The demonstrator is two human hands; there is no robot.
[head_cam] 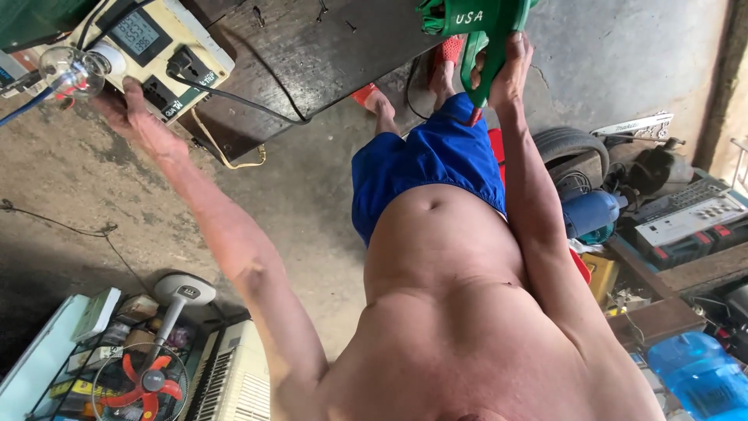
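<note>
While my right hand [505, 66] closes its grip on the green power tool [475, 31] at one o'clock, long axis running toward me, my left hand [128, 113] rests open-fingered against the cream power unit [148, 47] on the dark surface [327, 54] at ten o'clock.

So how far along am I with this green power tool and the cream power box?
Done: a black cable is plugged into the cream power box, and its display shows readings. In hand: your right hand grips the green power tool; your left hand is at the box's edge, beside the clear bulb. Left: the bulb shows no glow, and whether the tool runs cannot be told.
</note>
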